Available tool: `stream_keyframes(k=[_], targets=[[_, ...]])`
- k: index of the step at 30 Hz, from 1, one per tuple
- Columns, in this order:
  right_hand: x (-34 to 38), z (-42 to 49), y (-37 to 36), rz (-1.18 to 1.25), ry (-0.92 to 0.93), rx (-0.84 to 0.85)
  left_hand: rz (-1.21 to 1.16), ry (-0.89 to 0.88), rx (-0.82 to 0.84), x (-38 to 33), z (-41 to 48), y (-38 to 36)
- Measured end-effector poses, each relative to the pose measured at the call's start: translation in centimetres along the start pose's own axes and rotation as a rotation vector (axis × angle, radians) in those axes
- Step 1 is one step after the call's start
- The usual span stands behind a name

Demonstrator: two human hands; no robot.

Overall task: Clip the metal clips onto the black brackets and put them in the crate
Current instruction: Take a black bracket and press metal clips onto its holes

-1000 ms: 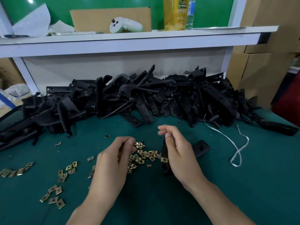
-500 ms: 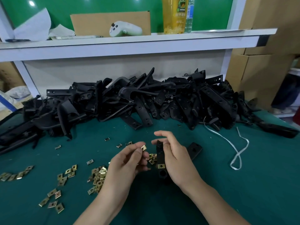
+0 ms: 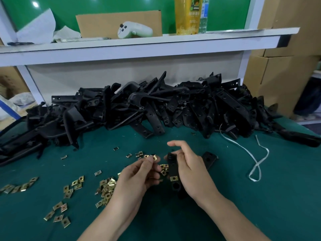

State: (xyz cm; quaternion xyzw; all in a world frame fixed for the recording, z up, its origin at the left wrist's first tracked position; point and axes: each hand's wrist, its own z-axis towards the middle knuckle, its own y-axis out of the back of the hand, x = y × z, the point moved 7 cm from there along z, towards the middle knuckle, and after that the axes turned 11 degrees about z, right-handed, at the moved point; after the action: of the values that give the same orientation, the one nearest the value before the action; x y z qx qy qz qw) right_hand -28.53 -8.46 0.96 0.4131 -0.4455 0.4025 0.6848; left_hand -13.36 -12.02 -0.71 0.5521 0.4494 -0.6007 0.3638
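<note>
Risk sits mainly in the left hand (image 3: 137,178): its thumb and forefinger pinch one metal clip (image 3: 154,157) by the edges, just left of the top end of the black bracket (image 3: 172,168) and not yet touching it. A pinch that light could let the clip twist or spring away as it is pushed on, and it would land among the loose clips (image 3: 106,186) lying left of the bracket. If it goes on crooked it may miss the hole, I judge.

The right hand (image 3: 191,173) grips the bracket upright, thumb and lower fingers curled round it, forefinger lifted clear. A hard push from the left could swing the bracket in that grip.

Counts: two hands, one bracket held, one clip in the fingers, one fitted clip (image 3: 173,178) near the bracket's lower end. A black piece (image 3: 209,158) shows just right of the bracket — separate part or the same one, I cannot tell. Loose clips run to several dozen, too many to count exactly. The heap of brackets (image 3: 156,108) beyond the bracket is too tangled to count. One white strap (image 3: 255,164) lies to the right. No crate is in view.
</note>
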Motion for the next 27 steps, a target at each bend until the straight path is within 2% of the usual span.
stream_keyframes(k=[17, 22, 27], targets=[[-0.01, -0.16, 0.03, -0.001, 0.0, -0.003, 0.057, -0.02, 0.055, -0.29, -0.41, -0.3], [0.04, -0.09, 0.1, 0.016, 0.012, -0.018, -0.059, -0.011, 0.066, -0.45, -0.27, -0.1], [-0.23, -0.14, -0.05, 0.006, 0.006, -0.007, -0.174, 0.011, 0.152, -0.59, -0.47, -0.11]])
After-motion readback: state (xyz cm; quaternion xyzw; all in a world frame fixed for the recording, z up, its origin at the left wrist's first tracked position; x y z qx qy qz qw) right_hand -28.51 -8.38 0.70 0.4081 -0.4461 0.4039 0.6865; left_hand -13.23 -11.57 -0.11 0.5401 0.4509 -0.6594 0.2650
